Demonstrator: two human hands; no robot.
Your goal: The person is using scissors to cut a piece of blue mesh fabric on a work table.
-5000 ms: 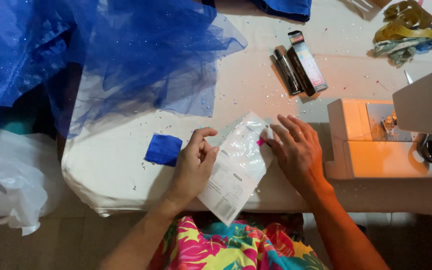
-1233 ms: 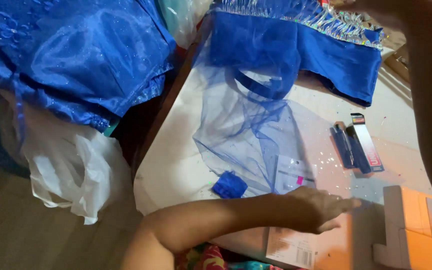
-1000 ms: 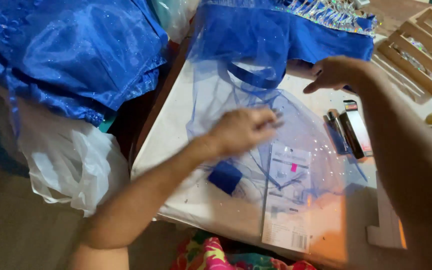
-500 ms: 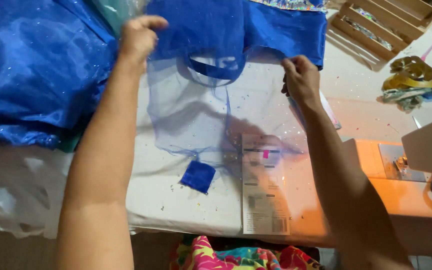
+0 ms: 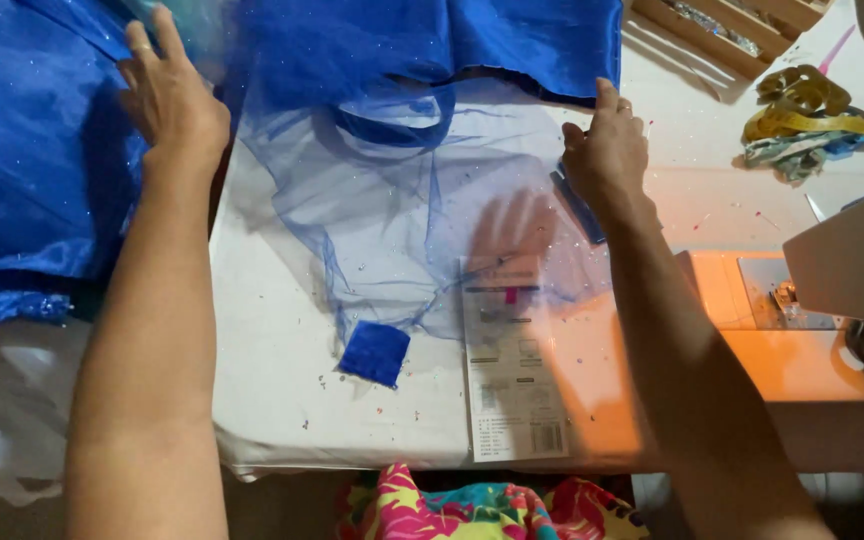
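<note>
My left hand (image 5: 172,95) is stretched out to the far left, fingers spread, resting on the shiny blue satin fabric (image 5: 32,150). My right hand (image 5: 607,150) presses down at the edge of the blue garment (image 5: 512,40), fingers together on the cloth. Between the two hands a sheer blue tulle piece (image 5: 392,210) lies spread over the white table (image 5: 272,380). A clear plastic packet with a white card (image 5: 512,360) lies flat near the front edge, partly under the tulle. A small blue fabric square (image 5: 375,352) sits to its left.
A sewing machine (image 5: 852,270) on an orange-lit base stands at the right. A yellow tape measure and ribbon scraps (image 5: 802,110) lie at the back right beside a wooden tray (image 5: 722,25). White plastic bags (image 5: 2,400) hang at the left. Dark slim items (image 5: 580,205) lie under my right wrist.
Both hands left the plastic packet and reached up to the blue cloth. The tulle now lies spread over the table and the packet's top. My left hand moved further left onto the satin.
</note>
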